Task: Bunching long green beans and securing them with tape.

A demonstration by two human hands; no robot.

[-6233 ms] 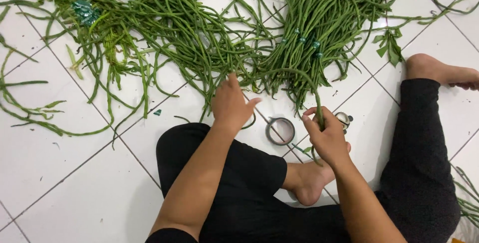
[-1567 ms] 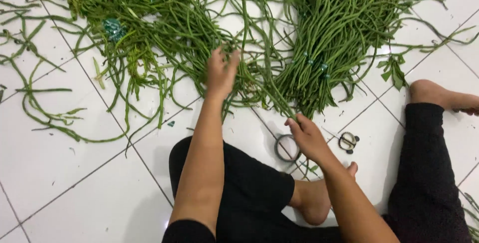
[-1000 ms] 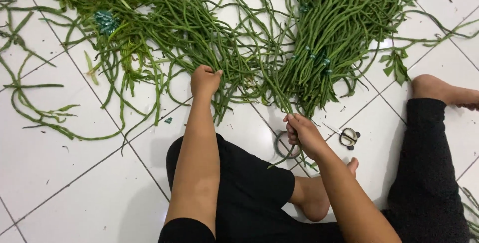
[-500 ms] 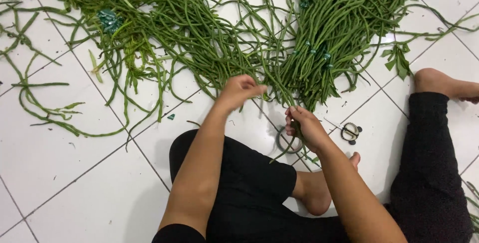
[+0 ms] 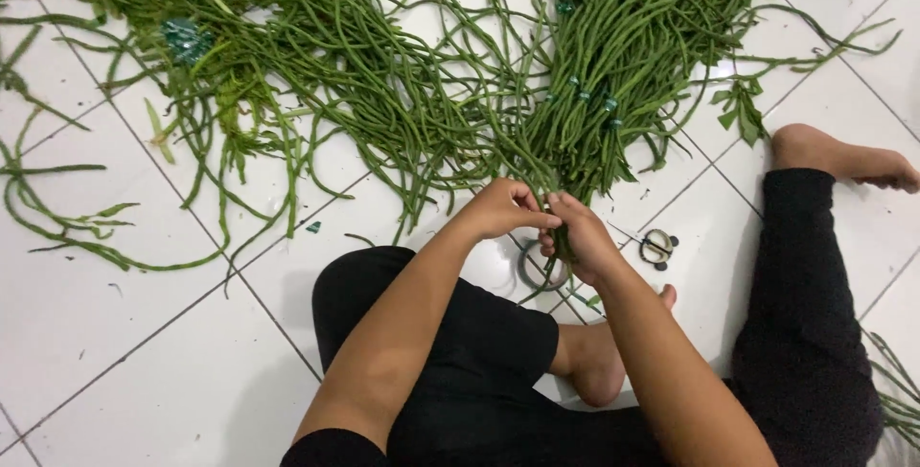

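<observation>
Long green beans lie in two heaps on the white tiled floor: a loose spread (image 5: 316, 55) at the left and a denser pile (image 5: 623, 55) at the right with small green ties around some bunches. My right hand (image 5: 580, 237) grips the stem ends of a small bunch of beans (image 5: 559, 204) held upright. My left hand (image 5: 503, 206) meets it, fingers pinched on the same bunch. Both hands are together above my crossed legs in black trousers (image 5: 460, 352).
A roll of tape (image 5: 539, 266) lies on the floor just under my hands. A small pair of scissors (image 5: 657, 247) sits to its right. My bare right foot (image 5: 843, 156) rests at the right edge. Stray beans (image 5: 57, 218) trail at the left.
My left hand reached out into the left heap, took beans and came back. It now joins my right hand, which has risen slightly with its bunch.
</observation>
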